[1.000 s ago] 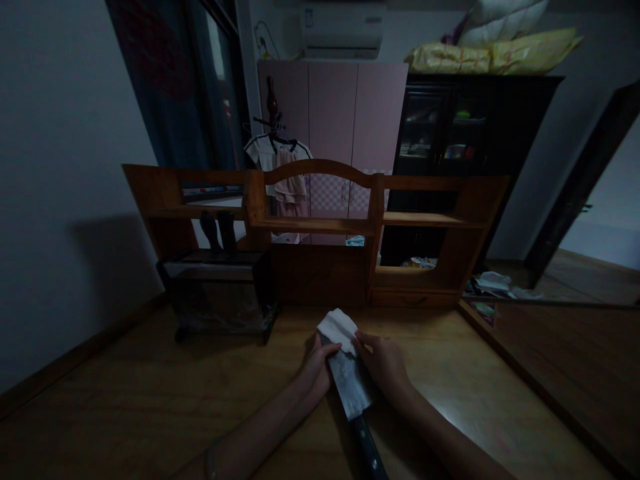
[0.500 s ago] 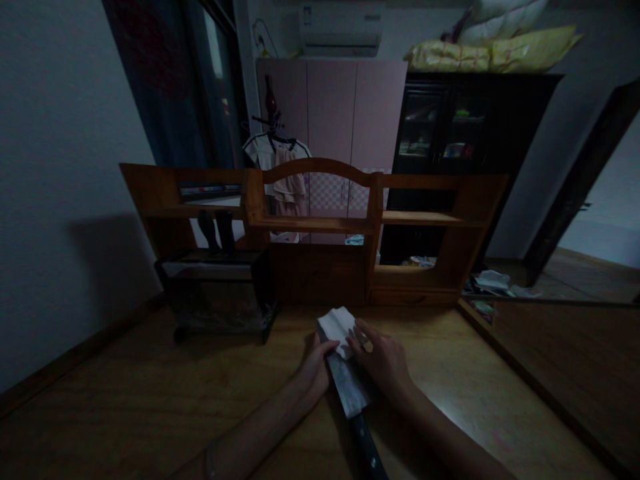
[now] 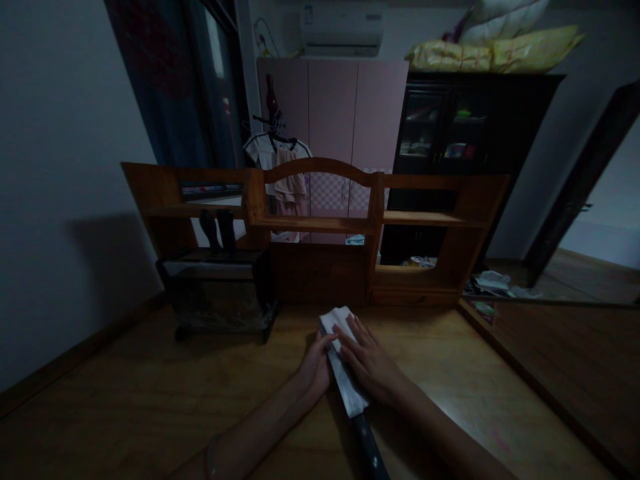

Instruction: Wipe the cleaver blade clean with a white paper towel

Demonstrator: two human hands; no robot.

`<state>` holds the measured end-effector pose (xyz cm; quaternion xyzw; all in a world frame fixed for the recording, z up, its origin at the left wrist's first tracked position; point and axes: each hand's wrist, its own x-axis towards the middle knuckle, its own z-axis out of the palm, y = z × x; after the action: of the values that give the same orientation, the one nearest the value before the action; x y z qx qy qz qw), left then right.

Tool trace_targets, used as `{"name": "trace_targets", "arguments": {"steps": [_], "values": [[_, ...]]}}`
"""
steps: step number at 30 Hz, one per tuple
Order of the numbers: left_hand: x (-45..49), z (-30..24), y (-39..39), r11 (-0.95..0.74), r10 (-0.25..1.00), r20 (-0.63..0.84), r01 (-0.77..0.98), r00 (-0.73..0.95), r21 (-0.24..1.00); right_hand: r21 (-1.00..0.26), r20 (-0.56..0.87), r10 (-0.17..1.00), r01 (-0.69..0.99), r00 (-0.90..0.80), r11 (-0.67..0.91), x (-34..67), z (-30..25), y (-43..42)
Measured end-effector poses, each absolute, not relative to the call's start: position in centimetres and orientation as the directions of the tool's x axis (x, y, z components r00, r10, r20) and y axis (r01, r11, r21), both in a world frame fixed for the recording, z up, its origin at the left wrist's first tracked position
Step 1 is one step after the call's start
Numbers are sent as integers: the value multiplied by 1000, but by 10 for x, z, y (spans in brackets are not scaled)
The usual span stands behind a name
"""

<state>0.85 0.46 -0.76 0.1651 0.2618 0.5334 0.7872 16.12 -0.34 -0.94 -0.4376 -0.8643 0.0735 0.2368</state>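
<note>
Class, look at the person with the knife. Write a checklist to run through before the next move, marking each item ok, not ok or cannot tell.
1. Left hand on the knife: ok, thumb over the blade near its far end.
2. Right hand on the white cloth or tissue: ok, fingers spread over it.
3. Handle free: ok, neither hand is on it.
4. Sharp edge clear of the fingers: cannot tell, the hands hide much of the blade.
5. Dark stand apart from the hands: ok, off to the left.
6. Good light: not ok, the room is dim.
</note>
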Motion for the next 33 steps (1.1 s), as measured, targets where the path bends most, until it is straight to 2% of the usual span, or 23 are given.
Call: {"name": "trace_targets", "arguments": {"steps": [5,8,11,14,19,25,30,33], "values": [[7,-7,5,417,908,-270,-755,320,506,-383,288,796,698,-532,605,164,-13,0],[5,-8,7,451,892,-238,-758,384,470,-394,261,797,694,-544,603,165,-15,3],[3,-11,9,407,913,-174,-805,368,431,-392,237,781,678,-579,622,163,-11,1],[0,-17,12,403,914,-149,-799,378,445,-402,224,740,631,-635,663,157,-2,-8],[-4,-20,11,463,886,-227,-751,404,470,-422,232,671,548,-705,722,150,9,-16],[-2,-13,9,460,888,-173,-797,427,393,-383,246,757,657,-605,649,168,-10,5],[1,-13,10,465,883,-150,-786,445,406,-286,326,825,784,-461,551,184,-32,23],[1,-11,9,475,875,-133,-777,465,413,-333,380,837,787,-393,520,186,-31,25]]}}
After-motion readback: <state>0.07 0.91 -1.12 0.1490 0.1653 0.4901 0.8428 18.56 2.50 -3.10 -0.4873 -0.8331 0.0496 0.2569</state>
